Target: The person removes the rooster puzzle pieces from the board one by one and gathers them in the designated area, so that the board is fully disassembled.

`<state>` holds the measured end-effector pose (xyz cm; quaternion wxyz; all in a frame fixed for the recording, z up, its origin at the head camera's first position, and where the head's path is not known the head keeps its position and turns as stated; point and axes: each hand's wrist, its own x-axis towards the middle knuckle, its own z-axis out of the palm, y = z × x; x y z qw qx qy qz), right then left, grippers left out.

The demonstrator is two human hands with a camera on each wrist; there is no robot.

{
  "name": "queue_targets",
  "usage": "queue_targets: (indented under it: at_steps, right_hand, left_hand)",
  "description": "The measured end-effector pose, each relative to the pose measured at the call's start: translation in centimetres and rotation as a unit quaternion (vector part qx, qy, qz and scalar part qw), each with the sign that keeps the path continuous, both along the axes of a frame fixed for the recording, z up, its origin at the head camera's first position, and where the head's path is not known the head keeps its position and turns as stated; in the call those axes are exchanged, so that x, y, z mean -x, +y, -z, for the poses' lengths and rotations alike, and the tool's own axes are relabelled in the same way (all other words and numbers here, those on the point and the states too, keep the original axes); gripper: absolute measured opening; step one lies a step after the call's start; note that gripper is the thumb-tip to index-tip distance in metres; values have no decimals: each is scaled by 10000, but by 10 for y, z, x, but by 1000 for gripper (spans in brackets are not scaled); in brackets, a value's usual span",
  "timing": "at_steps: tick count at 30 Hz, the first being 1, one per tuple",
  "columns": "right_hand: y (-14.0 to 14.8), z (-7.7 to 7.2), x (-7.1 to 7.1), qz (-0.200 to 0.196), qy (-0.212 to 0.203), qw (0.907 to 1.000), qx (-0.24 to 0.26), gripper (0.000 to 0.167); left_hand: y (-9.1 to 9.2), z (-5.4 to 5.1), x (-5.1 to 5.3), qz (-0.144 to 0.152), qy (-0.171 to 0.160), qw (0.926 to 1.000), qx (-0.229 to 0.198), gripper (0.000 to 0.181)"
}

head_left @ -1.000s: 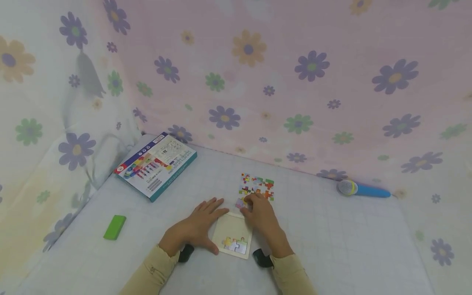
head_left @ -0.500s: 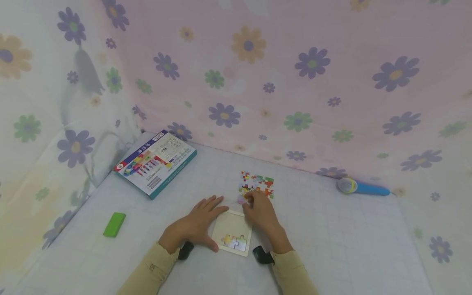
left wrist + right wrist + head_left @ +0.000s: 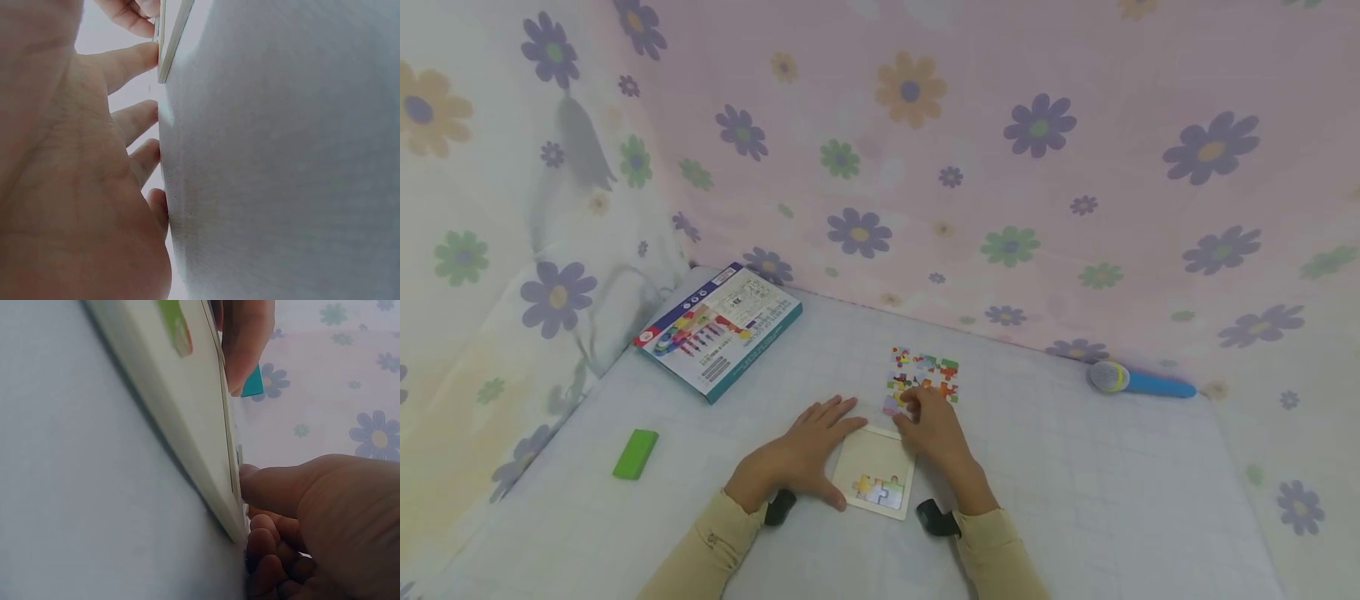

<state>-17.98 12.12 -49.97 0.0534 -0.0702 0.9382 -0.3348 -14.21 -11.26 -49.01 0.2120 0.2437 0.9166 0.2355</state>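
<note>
From my remote seat, I see the left hand (image 3: 805,450) at lower centre of the head frame, its fingers spread wide, thumb and index finger touching the left side of a square, pale wooden puzzle tray (image 3: 871,454). The tray lies flat at lower centre, a few joined, multicoloured puzzle pieces (image 3: 889,495) in its lower right part.

The right hand (image 3: 938,427) is over the tray's upper right corner, fingers curled narrow, beside a purple puzzle piece (image 3: 891,406); I cannot tell whether it pinches that piece. More bright, loose puzzle pieces (image 3: 949,369) lie in rows just above this hand, right of the frame's centre.

Toward the upper left of the table, I have a flat, teal-sided cardboard box (image 3: 722,337) with a printed top; below it, at lower left, lies a green rectangular block (image 3: 636,454). A blue-handled toy microphone (image 3: 1157,384) rests at centre right, by the flowered pink cloth (image 3: 955,275).
</note>
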Motion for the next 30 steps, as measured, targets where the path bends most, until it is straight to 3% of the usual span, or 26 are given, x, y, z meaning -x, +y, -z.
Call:
queue_targets:
  at_steps: [10, 17, 23, 30]
  right_hand:
    - [1, 5, 1, -52, 14, 10000, 19, 31]
    - [7, 7, -7, -57, 84, 9997, 239, 32]
    - [10, 2, -29, -250, 315, 9990, 205, 29]
    - [11, -7, -63, -1022, 59, 9940, 391, 28]
  left_hand:
    - [-3, 4, 1, 29, 26, 10000, -59, 114]
    - [-3, 6, -1, 5, 31, 10000, -26, 115]
    - [-3, 12, 0, -2, 111, 9999, 128, 116]
    - [-2, 7, 3, 50, 152, 9998, 68, 116]
